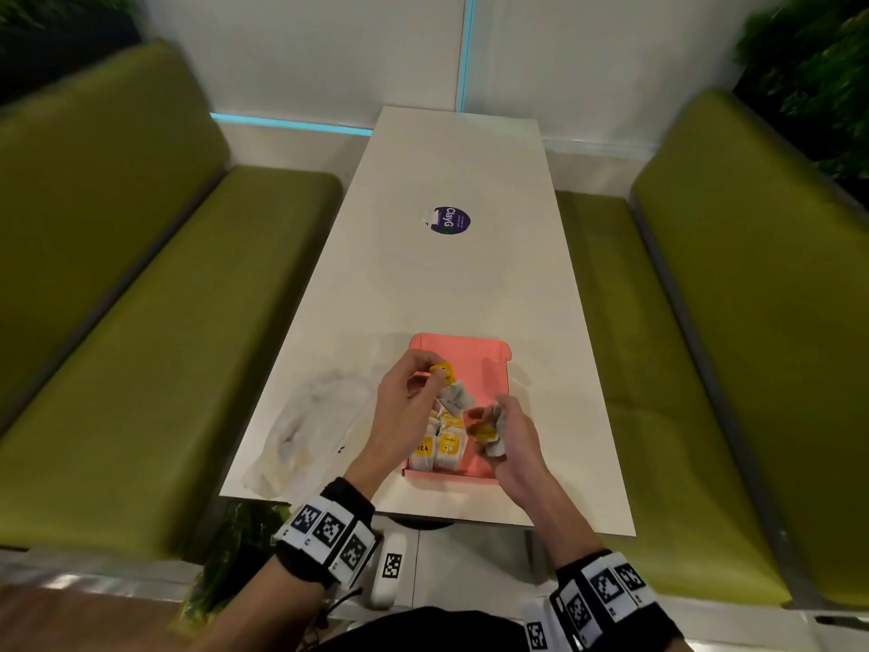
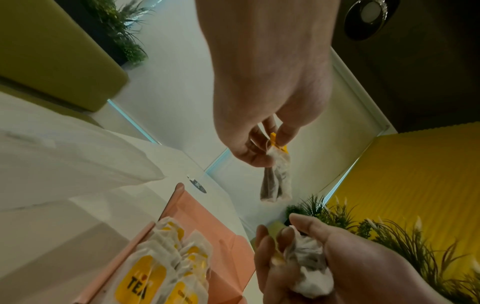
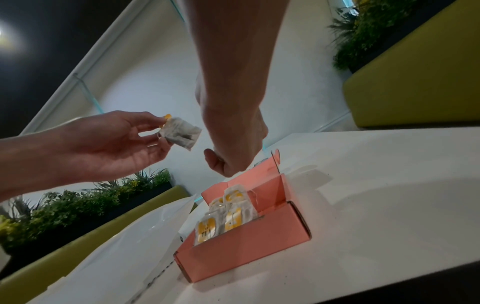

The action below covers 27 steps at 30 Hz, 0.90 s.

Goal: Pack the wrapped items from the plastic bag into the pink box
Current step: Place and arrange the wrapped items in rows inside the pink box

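The open pink box (image 1: 475, 355) lies on the white table (image 1: 451, 284), with several yellow-labelled tea bags (image 1: 439, 447) standing in its near left part. Above the box my left hand (image 1: 435, 371) pinches one tea bag (image 1: 454, 397) by its yellow tag, so the bag (image 2: 276, 179) hangs free. My right hand (image 1: 489, 418) is curled around a crumpled bunch of tea bags (image 1: 491, 437) over the box's right side, also seen as the bunch (image 2: 309, 265) in the left wrist view. The clear plastic bag (image 1: 310, 425) lies flat to the left of the box.
A round purple sticker (image 1: 450, 220) marks the table's middle. Green benches (image 1: 141, 322) run along both long sides of the table. The table's near edge is just behind my wrists. A white device (image 1: 390, 571) with a marker sits below that edge.
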{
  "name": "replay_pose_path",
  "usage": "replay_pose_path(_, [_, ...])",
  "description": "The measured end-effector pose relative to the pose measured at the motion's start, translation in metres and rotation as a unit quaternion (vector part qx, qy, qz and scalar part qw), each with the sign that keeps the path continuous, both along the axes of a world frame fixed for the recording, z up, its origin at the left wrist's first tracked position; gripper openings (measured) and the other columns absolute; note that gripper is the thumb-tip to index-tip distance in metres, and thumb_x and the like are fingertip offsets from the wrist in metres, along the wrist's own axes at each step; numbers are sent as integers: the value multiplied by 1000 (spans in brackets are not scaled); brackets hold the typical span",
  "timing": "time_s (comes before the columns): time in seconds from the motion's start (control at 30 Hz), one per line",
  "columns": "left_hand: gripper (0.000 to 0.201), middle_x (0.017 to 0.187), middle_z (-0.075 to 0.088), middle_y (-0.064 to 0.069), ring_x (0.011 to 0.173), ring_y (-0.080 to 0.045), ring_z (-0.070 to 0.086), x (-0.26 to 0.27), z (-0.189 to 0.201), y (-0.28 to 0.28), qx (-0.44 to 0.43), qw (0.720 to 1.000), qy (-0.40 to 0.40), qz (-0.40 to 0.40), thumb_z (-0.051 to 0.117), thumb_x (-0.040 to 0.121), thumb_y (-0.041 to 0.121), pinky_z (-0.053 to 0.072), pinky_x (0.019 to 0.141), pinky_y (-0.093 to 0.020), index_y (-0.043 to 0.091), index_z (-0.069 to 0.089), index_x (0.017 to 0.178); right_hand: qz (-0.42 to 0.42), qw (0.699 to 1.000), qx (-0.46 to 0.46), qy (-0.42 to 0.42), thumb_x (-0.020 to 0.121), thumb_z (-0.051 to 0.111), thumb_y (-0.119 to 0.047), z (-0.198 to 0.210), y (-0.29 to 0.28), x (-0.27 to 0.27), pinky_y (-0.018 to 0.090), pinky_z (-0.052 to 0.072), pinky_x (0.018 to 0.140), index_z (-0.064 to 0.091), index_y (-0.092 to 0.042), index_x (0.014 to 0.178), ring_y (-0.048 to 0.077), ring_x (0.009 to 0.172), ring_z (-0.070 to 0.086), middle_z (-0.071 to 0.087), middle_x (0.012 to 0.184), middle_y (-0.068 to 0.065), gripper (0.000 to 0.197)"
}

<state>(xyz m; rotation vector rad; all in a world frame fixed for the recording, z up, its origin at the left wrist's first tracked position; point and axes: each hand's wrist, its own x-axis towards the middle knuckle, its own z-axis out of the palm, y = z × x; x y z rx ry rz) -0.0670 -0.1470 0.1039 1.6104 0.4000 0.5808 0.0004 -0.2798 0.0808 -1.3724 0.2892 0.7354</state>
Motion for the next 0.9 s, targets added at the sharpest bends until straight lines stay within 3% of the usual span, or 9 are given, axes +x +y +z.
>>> replay_pose_path(0.07, [15,84,66,8,77,-9,62,-1,2,3,8,1000,4,-4,57,97,2,53,70,-27,14,63,91,33,996,-44,-74,98,47,-28,-3,-1,-1,36,44,72,60,-12,70,20,73,62,72,85,8,34])
replay_pose_path(0.13, [13,86,67,7,79,-10,63,-1,2,6,1,1000,9,-4,57,97,3,53,72,-26,13,64,94,66,985,-56,-150,101,48,-27,0,-4,-4,36,45,69,69,-15,85,19,75,62,71,88,3,29])
replay_pose_path(0.23, [12,92,68,0,82,-11,64,-2,3,8,4,1000,7,8,59,96,3,54,72,-27,13,64,99,115,969,-14,-217,101,52,-29,12,-5,-10,22,49,62,71,-29,106,5,73,62,69,96,-12,20])
replay_pose_path(0.3, [11,93,68,-4,83,-14,65,-2,2,9,6,1000,10,10,60,95,4,55,72,-28,13,63,101,152,957,2,-245,96,61,-24,18,-2,-11,17,48,59,72,-22,105,3,70,61,69,90,-10,13])
replay_pose_path(0.4, [9,96,68,-1,86,-15,65,-4,-1,9,18,999,37,5,61,96,10,55,70,-26,17,60,101,156,946,-4,-284,91,68,-11,18,3,-12,24,44,55,70,-6,88,11,59,53,65,72,3,6])
replay_pose_path(0.53, [18,105,58,13,91,-4,59,-16,1,7,103,990,57,82,57,98,19,48,69,-16,37,53,98,77,947,-38,-308,89,70,-12,10,7,-13,30,47,60,70,-11,80,12,62,58,65,68,-3,9])
replay_pose_path(0.67, [7,96,65,11,86,-6,63,-24,9,-8,99,994,44,20,61,97,23,51,69,-19,30,60,96,49,911,-71,-402,86,74,-7,6,12,-19,25,53,73,71,-23,85,8,81,66,71,84,-4,16])
replay_pose_path(0.8, [7,92,69,3,85,-11,67,-23,8,-11,9,999,34,24,66,94,14,55,68,-22,14,62,100,90,845,-110,-515,84,74,-3,8,15,-27,5,43,77,75,-10,97,-16,93,57,66,93,0,14])
replay_pose_path(0.9, [11,89,68,7,83,-12,67,-25,3,-3,9,999,30,29,65,93,6,54,66,-22,15,61,96,136,830,-94,-533,85,74,-7,8,12,-30,9,44,77,76,-12,105,-1,91,61,63,96,-8,20])
